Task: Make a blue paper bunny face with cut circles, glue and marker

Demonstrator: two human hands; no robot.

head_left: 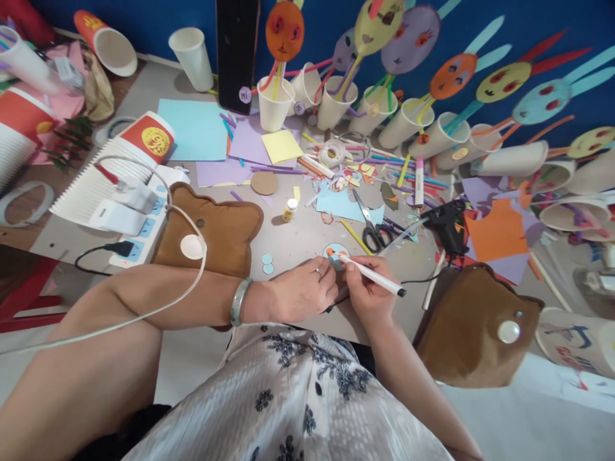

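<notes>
A white pen (379, 278) with a dark end is held in my right hand (368, 294), its tip over a small light-blue paper disc (335, 250) with orange on it. My left hand (310, 289) lies on the table at the disc's near left edge, fingers bent and pressed together; what its fingertips hold, if anything, is hidden. To its left are two small blue paper circles (268, 263). Black-handled scissors (372, 232) lie just beyond my right hand. A small yellow glue bottle (289, 210) stands beyond my left hand.
Paper cups (275, 105) with rabbit-faced paper figures line the back. A black glue gun (446, 227) and a brown cushion (480, 333) are at the right. A power strip (139, 246), a white cable (195, 224) and another brown cushion (225, 224) lie left. Paper scraps cover the middle back.
</notes>
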